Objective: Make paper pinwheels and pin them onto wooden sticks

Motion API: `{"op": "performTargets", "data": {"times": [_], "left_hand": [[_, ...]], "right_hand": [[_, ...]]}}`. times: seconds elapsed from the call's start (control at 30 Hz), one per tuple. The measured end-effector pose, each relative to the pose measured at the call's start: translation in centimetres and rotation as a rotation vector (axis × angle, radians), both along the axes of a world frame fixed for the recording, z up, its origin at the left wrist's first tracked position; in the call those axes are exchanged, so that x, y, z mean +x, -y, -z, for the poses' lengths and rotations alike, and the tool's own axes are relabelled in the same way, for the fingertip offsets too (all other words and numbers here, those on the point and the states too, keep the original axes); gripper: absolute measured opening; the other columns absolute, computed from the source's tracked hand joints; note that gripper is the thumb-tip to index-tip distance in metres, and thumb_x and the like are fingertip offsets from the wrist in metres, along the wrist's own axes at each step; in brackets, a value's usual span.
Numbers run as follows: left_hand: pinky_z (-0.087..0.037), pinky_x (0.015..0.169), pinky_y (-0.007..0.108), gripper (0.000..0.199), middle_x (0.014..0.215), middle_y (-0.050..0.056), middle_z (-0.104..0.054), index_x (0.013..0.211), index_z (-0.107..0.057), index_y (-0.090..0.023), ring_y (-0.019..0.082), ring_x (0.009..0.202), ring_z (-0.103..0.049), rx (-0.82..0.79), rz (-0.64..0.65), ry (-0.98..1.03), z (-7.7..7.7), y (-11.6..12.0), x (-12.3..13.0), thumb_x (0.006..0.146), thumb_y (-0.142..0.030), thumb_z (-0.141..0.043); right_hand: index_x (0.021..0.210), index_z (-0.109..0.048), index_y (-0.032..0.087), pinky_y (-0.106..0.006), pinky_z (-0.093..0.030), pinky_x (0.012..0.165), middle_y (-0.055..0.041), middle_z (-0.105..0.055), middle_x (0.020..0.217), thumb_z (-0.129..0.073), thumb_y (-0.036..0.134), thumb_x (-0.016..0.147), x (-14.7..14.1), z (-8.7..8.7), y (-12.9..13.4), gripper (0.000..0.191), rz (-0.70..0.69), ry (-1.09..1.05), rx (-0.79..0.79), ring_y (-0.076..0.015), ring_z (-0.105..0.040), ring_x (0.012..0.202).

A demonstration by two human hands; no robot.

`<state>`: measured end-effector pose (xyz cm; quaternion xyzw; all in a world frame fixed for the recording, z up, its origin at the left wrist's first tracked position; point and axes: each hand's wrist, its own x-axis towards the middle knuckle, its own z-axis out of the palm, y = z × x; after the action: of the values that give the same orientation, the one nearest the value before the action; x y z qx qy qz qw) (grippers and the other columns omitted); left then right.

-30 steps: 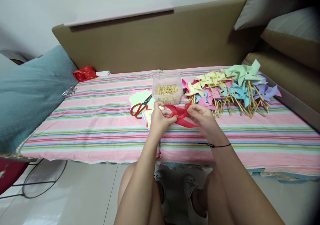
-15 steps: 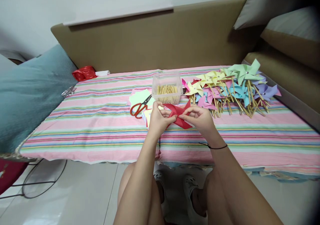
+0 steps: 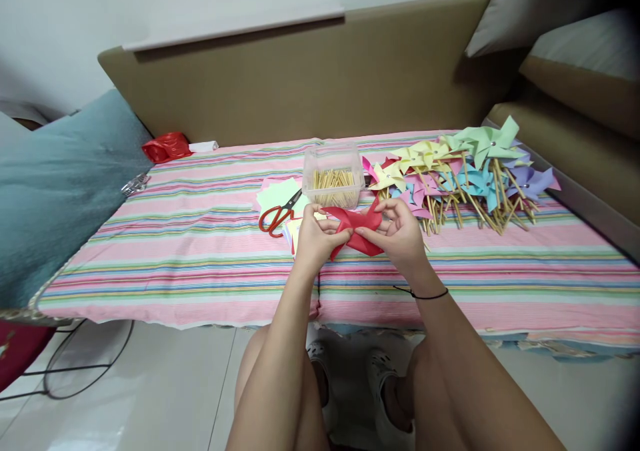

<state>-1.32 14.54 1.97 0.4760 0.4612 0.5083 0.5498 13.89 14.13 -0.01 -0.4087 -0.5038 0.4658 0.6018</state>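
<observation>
A red paper pinwheel head, its blades folded in toward the middle, is held up between both hands above the striped cloth. My left hand pinches its left side, thumb near the centre. My right hand grips the right side, thumb on the front and fingers at the upper right blade. Just behind the hands stands a clear plastic box of short wooden sticks. Left of my left hand, red-handled scissors lie on a stack of coloured paper.
Many finished pinwheels on sticks lie piled at the right. A red plastic bag, a small white box and a bag of small metallic pieces rest at the far left. The striped cloth covers the seat, with a brown backrest behind.
My right hand has shifted slightly up and left, its fingers now raised behind the right blade and the thumb across the paper. My left hand keeps nearly the same hold.
</observation>
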Motion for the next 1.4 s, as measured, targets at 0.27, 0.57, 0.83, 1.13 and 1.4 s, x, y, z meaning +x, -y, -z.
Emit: {"op": "performTargets", "data": {"times": [0.27, 0.57, 0.83, 1.13, 1.4], "left_hand": [[-0.046, 0.05, 0.022, 0.058, 0.059, -0.005, -0.067, 0.087, -0.028, -0.024, 0.013, 0.047, -0.061, -0.011, -0.004, 0.007, 0.0, 0.0, 0.08, 0.055, -0.019, -0.076], [-0.049, 0.054, 0.023, 0.06, 0.063, -0.003, -0.069, 0.092, -0.032, -0.024, 0.014, 0.053, -0.064, -0.032, 0.049, 0.042, 0.09, 0.03, -0.08, 0.057, -0.021, -0.08], [-0.049, 0.054, 0.024, 0.068, 0.061, -0.003, -0.068, 0.098, -0.038, -0.022, 0.016, 0.055, -0.065, -0.08, 0.053, 0.057, -0.21, 0.21, 0.12, 0.05, -0.026, -0.086], [-0.049, 0.054, 0.025, 0.062, 0.058, -0.005, -0.065, 0.088, -0.035, -0.023, 0.015, 0.051, -0.063, -0.123, -0.071, 0.085, -0.24, 0.16, 0.2, 0.048, -0.021, -0.082], [-0.048, 0.051, 0.024, 0.062, 0.059, -0.004, -0.066, 0.087, -0.033, -0.023, 0.015, 0.048, -0.062, -0.114, -0.153, 0.083, -0.03, -0.19, -0.11, 0.047, -0.02, -0.081]], "right_hand": [[0.11, -0.038, 0.03, -0.028, -0.057, 0.063, 0.0005, -0.062, 0.094, -0.083, 0.025, 0.056, 0.21, 0.37, -0.25, 0.07, 0.003, -0.044, -0.048, -0.0162, -0.068, 0.067], [0.107, -0.038, 0.03, -0.03, -0.058, 0.064, 0.0026, -0.063, 0.089, -0.082, 0.023, 0.054, 0.09, 0.32, -0.5, 0.07, -0.013, -0.109, -0.076, -0.0145, -0.066, 0.063], [0.109, -0.038, 0.029, -0.029, -0.058, 0.062, 0.0012, -0.065, 0.091, -0.083, 0.02, 0.054, 0.45, 0.29, -0.5, 0.071, -0.048, -0.111, -0.085, -0.0146, -0.067, 0.063], [0.115, -0.039, 0.029, -0.038, -0.058, 0.076, -0.0028, -0.068, 0.099, -0.084, 0.029, 0.055, 0.3, -0.03, -0.27, 0.075, -0.082, -0.149, -0.164, -0.0206, -0.071, 0.078], [0.118, -0.038, 0.026, -0.039, -0.058, 0.072, -0.0005, -0.073, 0.078, -0.082, 0.032, 0.058, -0.48, 0.26, -0.2, 0.074, -0.109, -0.161, -0.216, -0.0222, -0.072, 0.073]]}}
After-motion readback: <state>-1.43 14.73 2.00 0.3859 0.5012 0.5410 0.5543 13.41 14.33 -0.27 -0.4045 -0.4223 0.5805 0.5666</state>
